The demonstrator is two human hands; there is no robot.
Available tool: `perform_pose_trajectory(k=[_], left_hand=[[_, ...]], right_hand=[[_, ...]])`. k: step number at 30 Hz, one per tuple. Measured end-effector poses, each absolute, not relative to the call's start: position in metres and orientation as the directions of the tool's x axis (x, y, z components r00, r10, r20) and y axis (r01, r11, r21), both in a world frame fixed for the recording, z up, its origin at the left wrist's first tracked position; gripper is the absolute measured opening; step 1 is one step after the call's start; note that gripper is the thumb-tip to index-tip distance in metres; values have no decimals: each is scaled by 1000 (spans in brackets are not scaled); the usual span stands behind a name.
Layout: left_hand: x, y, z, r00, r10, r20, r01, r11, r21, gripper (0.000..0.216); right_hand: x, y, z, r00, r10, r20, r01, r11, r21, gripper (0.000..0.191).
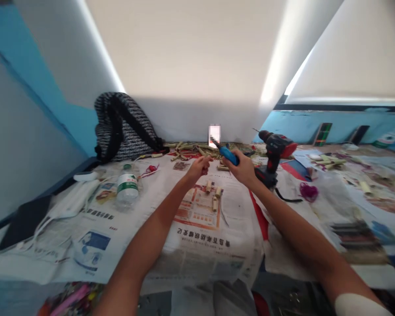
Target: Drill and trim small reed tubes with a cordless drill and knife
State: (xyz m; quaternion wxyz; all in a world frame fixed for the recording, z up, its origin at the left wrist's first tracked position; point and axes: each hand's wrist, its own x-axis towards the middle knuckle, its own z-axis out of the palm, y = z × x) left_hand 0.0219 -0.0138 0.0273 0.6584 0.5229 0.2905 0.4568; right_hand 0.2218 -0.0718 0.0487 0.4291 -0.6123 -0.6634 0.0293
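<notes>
My right hand (245,169) is wrapped round a blue-handled tool (229,155). Its narrow dark tip points up and left, in front of a bright upright screen (214,135) that is partly blurred out. Just left of the tool is my left hand (199,169), with its fingers curled and pinched together. Whatever lies between those fingertips is too small to make out. Several short bamboo-like pieces (215,192) stand or lie on the newspaper (200,245) below both hands. More such pieces (181,154) are heaped behind my left hand.
A cordless drill (274,151) stands upright right of my right hand, its bit pointing left. On the left are a water bottle (127,186), a white face mask (74,199) and a black-and-white backpack (123,127). Purple yarn (308,192) lies at the right.
</notes>
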Motion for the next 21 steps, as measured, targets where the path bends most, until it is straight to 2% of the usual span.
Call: perform_pose_trajectory(k=[3, 6, 10, 15, 21], left_hand=[[21, -11, 24, 455, 875, 165, -290, -29, 957, 68], [26, -17, 19, 470, 861, 193, -275, -64, 959, 69], [31, -29, 19, 539, 826, 164, -143, -102, 984, 64], [36, -39, 24, 534, 823, 193, -41, -203, 978, 67], [44, -48, 12, 396, 887, 236, 42, -274, 961, 64]], right_hand=[[217, -58, 14, 77, 845, 528, 719, 320, -617, 34], [223, -65, 1, 14, 869, 495, 717, 336, -610, 31], [234, -74, 13, -35, 894, 447, 805, 290, -517, 41], [237, -76, 21, -66, 937, 342, 936, 177, -304, 22], [234, -81, 24, -91, 953, 288, 950, 170, -262, 25]])
